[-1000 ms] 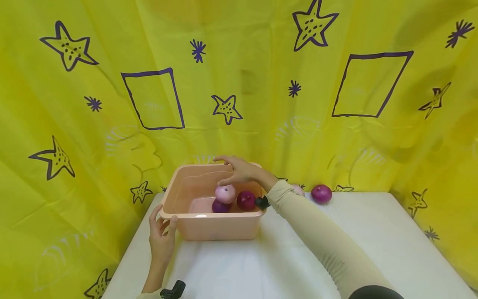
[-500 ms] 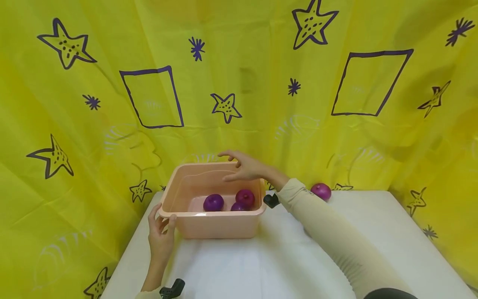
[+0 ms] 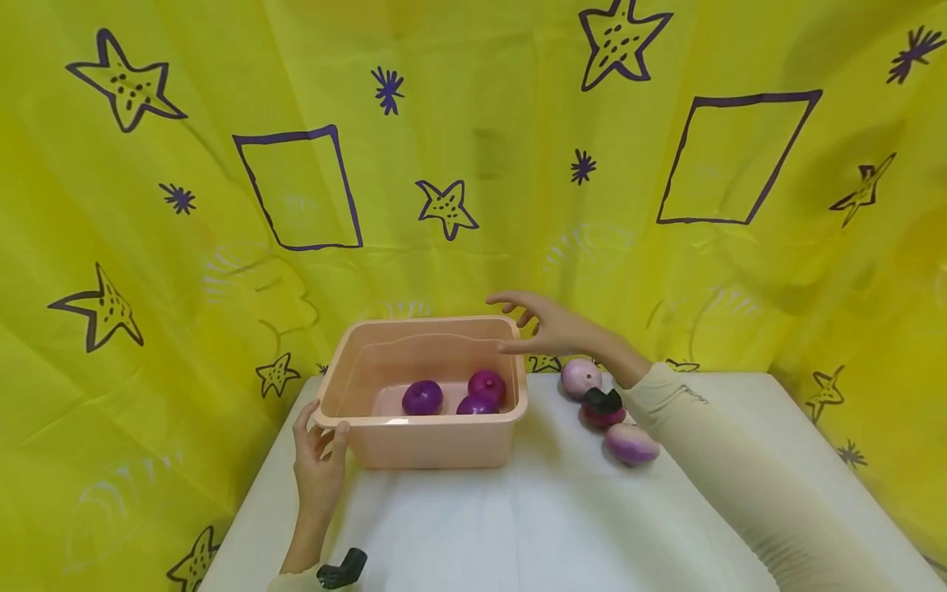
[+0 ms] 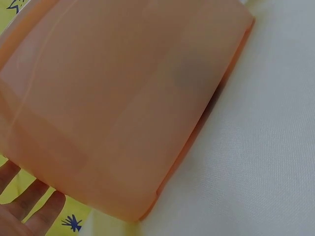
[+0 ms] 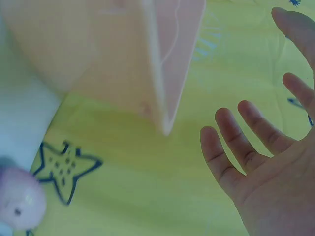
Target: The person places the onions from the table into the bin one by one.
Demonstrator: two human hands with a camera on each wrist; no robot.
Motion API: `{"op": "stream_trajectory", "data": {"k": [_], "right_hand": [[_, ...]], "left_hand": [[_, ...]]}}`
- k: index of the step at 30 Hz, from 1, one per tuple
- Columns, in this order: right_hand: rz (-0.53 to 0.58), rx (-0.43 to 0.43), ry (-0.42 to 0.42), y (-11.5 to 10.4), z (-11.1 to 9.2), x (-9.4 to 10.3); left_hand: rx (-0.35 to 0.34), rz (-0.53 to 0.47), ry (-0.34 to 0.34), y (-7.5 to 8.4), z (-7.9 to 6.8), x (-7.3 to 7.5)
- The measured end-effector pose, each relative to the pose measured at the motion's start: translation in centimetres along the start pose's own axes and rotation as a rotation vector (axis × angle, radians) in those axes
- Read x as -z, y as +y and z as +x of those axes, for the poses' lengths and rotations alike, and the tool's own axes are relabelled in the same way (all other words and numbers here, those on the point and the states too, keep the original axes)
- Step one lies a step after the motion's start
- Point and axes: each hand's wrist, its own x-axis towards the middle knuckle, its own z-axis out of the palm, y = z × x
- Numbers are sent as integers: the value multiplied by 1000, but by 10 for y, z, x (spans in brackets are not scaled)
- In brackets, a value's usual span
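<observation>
In the head view my left hand (image 3: 320,473) grips the front left corner of a peach plastic tub (image 3: 429,444), thumb on the front and fingers along the left side. The left wrist view shows those fingers (image 4: 47,211) at the edge of the tub wall. Inside the tub lie a purple onion (image 3: 422,398), a magenta onion (image 3: 487,385) and another purple onion (image 3: 476,404) against it, partly hidden by the front rim. My right hand (image 3: 558,327) is above the tub's right rim, fingers spread and holding nothing, as its wrist view also shows.
Right of the tub, a pale pink onion (image 3: 579,378), a dark red onion (image 3: 602,417) partly behind the wrist camera, and a purple-and-white onion (image 3: 631,445) lie on the white-covered table (image 3: 444,526). A yellow printed curtain (image 3: 510,271) hangs close behind.
A pale onion below my right hand has dropped into the tub among the others. The right hand has moved right, from over the tub to its right rim. The left hand stays put.
</observation>
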Motion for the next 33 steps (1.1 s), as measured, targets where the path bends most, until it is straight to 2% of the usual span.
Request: {"op": "stream_trajectory", "data": {"k": [9, 17, 26, 33], "right_hand": [[-41, -45, 62, 26, -48, 18], [-35, -79, 87, 53, -89, 20], [-17, -128, 111, 86, -143, 0], [54, -245, 117, 114, -184, -21]], "left_hand": [[-10, 19, 2, 0, 0, 0], [-2, 45, 11, 1, -1, 0], [-21, 40, 7, -1, -1, 0], [-25, 25, 1, 0, 0, 0]]}}
